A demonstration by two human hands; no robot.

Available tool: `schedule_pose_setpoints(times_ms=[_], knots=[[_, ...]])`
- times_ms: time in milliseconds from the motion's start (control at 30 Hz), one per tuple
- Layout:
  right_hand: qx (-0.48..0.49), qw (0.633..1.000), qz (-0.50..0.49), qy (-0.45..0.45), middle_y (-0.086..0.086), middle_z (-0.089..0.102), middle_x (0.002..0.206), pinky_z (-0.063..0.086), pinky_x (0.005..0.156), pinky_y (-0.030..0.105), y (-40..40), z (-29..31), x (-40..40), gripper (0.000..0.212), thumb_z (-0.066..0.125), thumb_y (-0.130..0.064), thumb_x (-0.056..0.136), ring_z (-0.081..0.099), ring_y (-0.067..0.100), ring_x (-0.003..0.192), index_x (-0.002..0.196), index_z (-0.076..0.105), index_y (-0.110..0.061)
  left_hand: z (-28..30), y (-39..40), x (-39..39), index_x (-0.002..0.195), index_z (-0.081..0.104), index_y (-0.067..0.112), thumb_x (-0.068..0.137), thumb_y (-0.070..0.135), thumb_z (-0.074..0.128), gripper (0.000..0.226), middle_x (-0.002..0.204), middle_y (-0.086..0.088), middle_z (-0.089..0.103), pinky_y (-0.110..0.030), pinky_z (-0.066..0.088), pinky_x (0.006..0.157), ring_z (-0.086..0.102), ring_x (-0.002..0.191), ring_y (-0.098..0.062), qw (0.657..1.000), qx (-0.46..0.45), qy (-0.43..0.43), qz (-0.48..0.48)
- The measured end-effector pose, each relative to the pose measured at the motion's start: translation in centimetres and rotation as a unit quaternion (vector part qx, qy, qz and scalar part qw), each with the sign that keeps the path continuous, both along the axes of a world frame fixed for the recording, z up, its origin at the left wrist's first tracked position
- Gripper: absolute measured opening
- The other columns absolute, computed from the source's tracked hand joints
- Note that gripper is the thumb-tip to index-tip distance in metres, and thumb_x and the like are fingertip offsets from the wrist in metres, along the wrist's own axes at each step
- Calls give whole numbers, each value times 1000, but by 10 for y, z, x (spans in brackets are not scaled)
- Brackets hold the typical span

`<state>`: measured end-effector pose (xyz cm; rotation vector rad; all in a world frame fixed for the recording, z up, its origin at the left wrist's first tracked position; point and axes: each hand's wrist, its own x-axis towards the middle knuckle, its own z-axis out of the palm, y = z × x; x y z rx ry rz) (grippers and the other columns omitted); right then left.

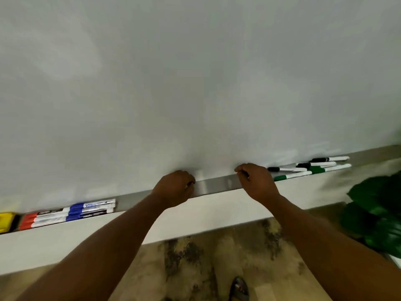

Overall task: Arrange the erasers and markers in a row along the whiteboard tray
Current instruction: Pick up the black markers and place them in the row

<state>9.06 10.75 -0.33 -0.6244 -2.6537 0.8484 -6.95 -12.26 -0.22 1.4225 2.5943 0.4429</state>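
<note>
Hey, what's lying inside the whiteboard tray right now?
In the tray: yellow eraser, red markers and blue markers leftward; black markers and green markers rightward. Anything beneath the left hand or right hand is hidden.

One cam only, on my head, so no 2nd view to overlap w/. It looks fwd and down at the whiteboard [195, 72], which fills the upper 2/3 of the frame, close up. The tray [214, 185] runs tilted across, lower at left, higher at right. I see my own forearms come in from the bottom edge, w/ floor [195, 268] below the ledge. Wide-angle lens, so edges bend. A plant [377, 213] sits at the right edge.
</note>
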Motion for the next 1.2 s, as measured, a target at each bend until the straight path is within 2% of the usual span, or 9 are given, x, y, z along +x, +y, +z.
schedule_pose_setpoints(times_ms=[100, 300, 467, 600, 700, 833, 933, 1033, 1200], knots=[[33, 999, -17, -19, 3, 71, 100, 53, 83, 32, 36, -1, 26, 19, 55, -15, 93, 65, 21, 90, 105, 69, -16, 1, 45, 18, 111, 63, 24, 91, 30, 48, 26, 109, 3, 63, -37, 49, 87, 54, 108, -17, 999, -6, 4, -35], [78, 993, -73, -53, 6, 70, 100, 51, 78, 34, 101, -5, 75, 20, 54, -15, 91, 64, 26, 92, 103, 70, -16, -3, 133, 57, 115, 61, 23, 93, 32, 44, 29, 110, 1, 63, -38, 50, 85, 56, 106, -20, 994, -8, 10, -109], [91, 986, -119, -70, 6, 69, 100, 54, 77, 39, 148, -3, 101, 19, 55, -14, 88, 63, 29, 92, 101, 69, -17, -11, 195, 83, 119, 58, 21, 95, 29, 43, 30, 110, -4, 60, -40, 52, 79, 62, 96, -27, 990, -27, 37, -132], [105, 983, -122, -92, 9, 67, 99, 53, 77, 43, 180, -2, 114, 20, 54, -13, 87, 61, 30, 93, 100, 70, -15, -13, 240, 100, 126, 54, 23, 93, 23, 47, 34, 110, -3, 57, -39, 50, 73, 62, 91, -28, 988, -43, 52, -137], [131, 976, -119, -127, 8, 66, 105, 52, 79, 42, 203, -2, 119, 21, 54, -14, 87, 59, 31, 99, 102, 68, -16, -16, 270, 110, 123, 53, 23, 92, 22, 48, 31, 110, -4, 55, -38, 49, 70, 63, 91, -29, 985, -68, 55, -150], [183, 953, -125, -205, 6, 65, 115, 48, 86, 41, 227, -6, 121, 34, 52, -12, 83, 57, 31, 104, 115, 62, -21, -23, 300, 118, 138, 40, 22, 86, 13, 54, 54, 129, -5, 49, -41, 51, 80, 60, 102, -32, 981, -80, 38, -171], [205, 941, -116, -243, 5, 64, 119, 43, 90, 41, 241, -10, 117, 38, 52, -12, 82, 53, 31, 111, 118, 58, -22, -27, 316, 121, 142, 34, 21, 85, 11, 55, 62, 132, -6, 49, -41, 51, 81, 60, 103, -32, 979, -102, 55, -166], [217, 936, -92, -260, 2, 63, 121, 39, 93, 42, 251, -14, 113, 42, 49, -11, 81, 50, 29, 116, 121, 56, -24, -30, 323, 124, 141, 35, 20, 85, 10, 55, 61, 128, -8, 50, -43, 51, 80, 60, 102, -33, 977, -122, 65, -160], [201, 942, -92, -252, -3, 59, 123, 36, 91, 43, 262, -23, 113, 45, 52, -9, 79, 45, 27, 117, 120, 57, -25, -34, 331, 123, 134, 42, 19, 90, 14, 53, 46, 118, -7, 54, -40, 50, 74, 61, 99, -32, 973, -141, 84, -162]])
